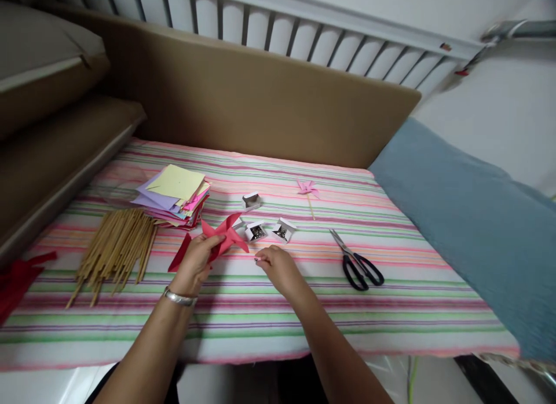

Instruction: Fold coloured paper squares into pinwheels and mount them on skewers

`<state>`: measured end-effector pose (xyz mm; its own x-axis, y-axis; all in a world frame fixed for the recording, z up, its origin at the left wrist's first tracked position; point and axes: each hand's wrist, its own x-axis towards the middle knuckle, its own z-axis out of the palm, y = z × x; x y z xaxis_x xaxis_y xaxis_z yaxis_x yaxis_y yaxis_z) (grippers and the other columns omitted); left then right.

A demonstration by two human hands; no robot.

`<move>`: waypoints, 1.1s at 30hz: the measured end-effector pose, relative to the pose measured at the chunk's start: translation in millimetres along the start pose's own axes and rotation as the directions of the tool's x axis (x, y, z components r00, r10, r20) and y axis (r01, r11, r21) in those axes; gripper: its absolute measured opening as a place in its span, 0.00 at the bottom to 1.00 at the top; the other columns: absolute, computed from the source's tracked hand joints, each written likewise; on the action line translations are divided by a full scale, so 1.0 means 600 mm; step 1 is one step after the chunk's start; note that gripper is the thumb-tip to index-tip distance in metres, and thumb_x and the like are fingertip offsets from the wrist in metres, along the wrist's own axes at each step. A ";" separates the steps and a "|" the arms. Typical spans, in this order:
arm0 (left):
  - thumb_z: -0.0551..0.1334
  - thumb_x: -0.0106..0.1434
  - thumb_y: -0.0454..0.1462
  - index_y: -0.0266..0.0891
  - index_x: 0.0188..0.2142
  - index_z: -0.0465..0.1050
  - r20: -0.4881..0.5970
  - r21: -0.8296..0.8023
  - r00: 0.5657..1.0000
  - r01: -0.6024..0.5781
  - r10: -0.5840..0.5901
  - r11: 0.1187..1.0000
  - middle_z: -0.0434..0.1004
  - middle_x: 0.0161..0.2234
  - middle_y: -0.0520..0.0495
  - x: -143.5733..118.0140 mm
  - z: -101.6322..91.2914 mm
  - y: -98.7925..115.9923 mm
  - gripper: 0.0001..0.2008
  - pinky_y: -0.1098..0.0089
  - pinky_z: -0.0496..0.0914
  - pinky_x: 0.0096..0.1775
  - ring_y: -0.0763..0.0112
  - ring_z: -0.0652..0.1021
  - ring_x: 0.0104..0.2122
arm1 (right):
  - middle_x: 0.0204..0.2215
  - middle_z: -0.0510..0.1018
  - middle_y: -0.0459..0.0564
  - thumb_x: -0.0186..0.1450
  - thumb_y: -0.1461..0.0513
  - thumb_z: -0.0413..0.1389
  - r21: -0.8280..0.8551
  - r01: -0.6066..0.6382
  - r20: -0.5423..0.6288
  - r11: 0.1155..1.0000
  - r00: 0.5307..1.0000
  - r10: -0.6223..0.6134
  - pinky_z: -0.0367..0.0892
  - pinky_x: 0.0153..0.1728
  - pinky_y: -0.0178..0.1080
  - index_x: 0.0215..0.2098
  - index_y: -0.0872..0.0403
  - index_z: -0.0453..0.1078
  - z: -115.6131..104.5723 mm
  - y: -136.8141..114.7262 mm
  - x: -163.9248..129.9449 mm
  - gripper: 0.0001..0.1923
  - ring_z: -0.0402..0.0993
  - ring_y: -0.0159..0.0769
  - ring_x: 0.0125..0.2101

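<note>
My left hand [197, 258], with a silver bangle at the wrist, grips a red paper pinwheel [229, 233] with its folded blades facing up. My thumb presses near the middle of the blades. A little to the right, my right hand [277, 266] pinches a tiny shiny item [256, 259], too small to name surely. Just beyond the hands stand small white boxes, one [256, 231] and another [283, 230] holding small metal pieces. A further white box [251, 202] sits behind them. Red paper [179, 253] shows beside my left hand.
Wooden sticks [117, 247] and a stack of coloured paper squares [176, 186] lie on the left. Black-handled scissors [358, 265] rest at the right, with a finished pink pinwheel [307, 188] farther back. A brown board [260, 97] borders the striped cloth [391, 323].
</note>
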<state>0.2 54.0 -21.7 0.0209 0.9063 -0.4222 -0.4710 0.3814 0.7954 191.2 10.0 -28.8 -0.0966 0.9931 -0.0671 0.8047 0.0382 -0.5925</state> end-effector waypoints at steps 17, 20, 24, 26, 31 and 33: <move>0.72 0.36 0.35 0.33 0.22 0.75 -0.031 0.054 0.999 -0.034 0.036 0.998 0.78 0.20 0.48 -0.004 0.013 -0.021 0.12 0.73 0.66 0.26 0.72 0.75 0.20 | 0.31 0.75 0.47 0.59 0.64 0.53 0.425 0.214 -0.277 0.880 0.956 -0.098 0.65 0.38 0.39 0.29 0.51 0.70 -0.020 -0.040 -0.002 0.04 0.71 0.36 0.35; 0.72 0.37 0.36 0.33 0.24 0.76 0.008 0.070 0.999 -0.041 0.041 0.997 0.78 0.21 0.47 -0.018 0.030 -0.025 0.12 0.72 0.66 0.27 0.71 0.75 0.21 | 0.47 0.73 0.51 0.59 0.63 0.54 0.415 0.281 -0.363 0.865 0.923 -0.125 0.57 0.53 0.46 0.28 0.51 0.71 -0.018 -0.050 -0.001 0.04 0.64 0.41 0.52; 0.72 0.39 0.36 0.34 0.28 0.78 0.075 0.050 0.996 -0.053 0.049 0.997 0.80 0.25 0.46 -0.032 0.048 -0.033 0.14 0.71 0.68 0.31 0.69 0.77 0.25 | 0.63 0.54 0.47 0.59 0.62 0.54 0.441 0.243 -0.353 0.864 0.932 -0.082 0.45 0.59 0.50 0.27 0.51 0.71 -0.009 -0.052 0.000 0.05 0.45 0.43 0.63; 0.71 0.40 0.36 0.34 0.29 0.78 0.109 0.031 0.992 -0.071 0.067 0.997 0.80 0.26 0.46 -0.036 0.053 -0.037 0.14 0.70 0.68 0.32 0.69 0.77 0.26 | 0.64 0.52 0.47 0.59 0.63 0.54 0.442 0.235 -0.351 0.866 0.934 -0.074 0.43 0.60 0.50 0.27 0.51 0.71 -0.007 -0.053 -0.001 0.05 0.43 0.42 0.64; 0.70 0.42 0.35 0.34 0.29 0.78 0.147 0.026 0.983 -0.117 0.112 0.993 0.80 0.26 0.47 -0.041 0.057 -0.040 0.12 0.71 0.68 0.32 0.69 0.76 0.26 | 0.64 0.53 0.48 0.59 0.63 0.54 0.430 0.229 -0.335 0.873 0.939 -0.081 0.42 0.60 0.50 0.28 0.51 0.72 -0.006 -0.053 -0.001 0.05 0.41 0.42 0.64; 0.70 0.43 0.35 0.34 0.30 0.78 0.155 0.024 0.981 -0.118 0.113 0.993 0.80 0.26 0.47 -0.042 0.058 -0.039 0.12 0.71 0.68 0.31 0.70 0.76 0.26 | 0.64 0.53 0.49 0.59 0.62 0.55 0.427 0.225 -0.333 0.876 0.940 -0.079 0.42 0.60 0.50 0.29 0.51 0.72 -0.004 -0.051 0.000 0.05 0.42 0.42 0.64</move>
<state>41.3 28.6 -14.9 0.1042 0.9607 -0.2574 -0.4486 0.2764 0.8499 168.1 9.4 -8.7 0.0404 0.9671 0.2511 0.4326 0.2096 -0.8769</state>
